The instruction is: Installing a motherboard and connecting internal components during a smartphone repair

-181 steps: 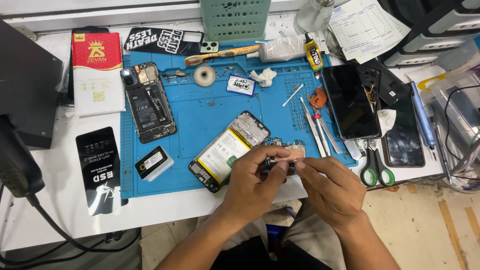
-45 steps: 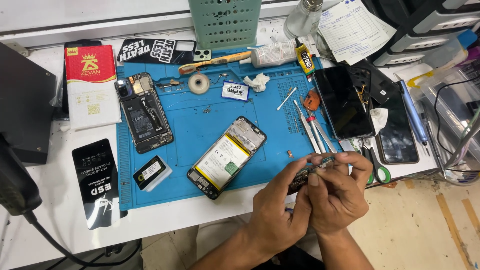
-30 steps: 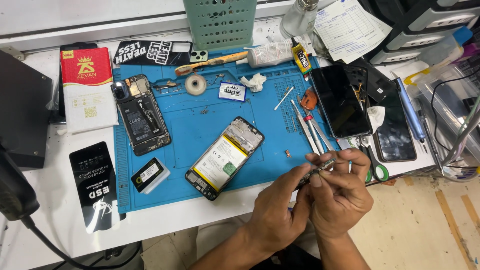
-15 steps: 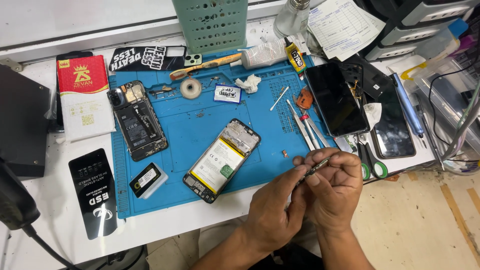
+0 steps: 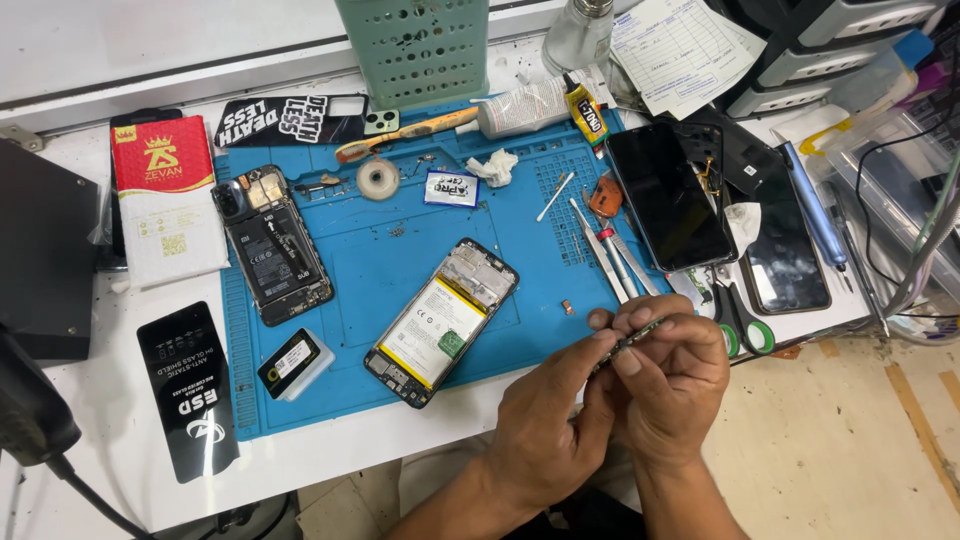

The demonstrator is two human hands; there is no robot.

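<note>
Hands: left hand [image 5: 548, 430] and right hand [image 5: 672, 385] each grip pinched on a small circuit board [image 5: 632, 338].
Advice: hold the edges, above the counter [image 5: 330, 462].

Both hands meet at the counter's [image 5: 90, 420] front edge: the left hand [image 5: 545, 435] and right hand [image 5: 675, 385] pinch a small circuit board [image 5: 632, 340] just right of the opened phone [image 5: 442, 320] on the blue mat [image 5: 350, 270].

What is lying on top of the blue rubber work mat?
On the blue rubber work mat: an opened phone with yellow-white battery, a second opened dark phone, metal tweezers, a tape roll. The hands cover its near corner.
</note>
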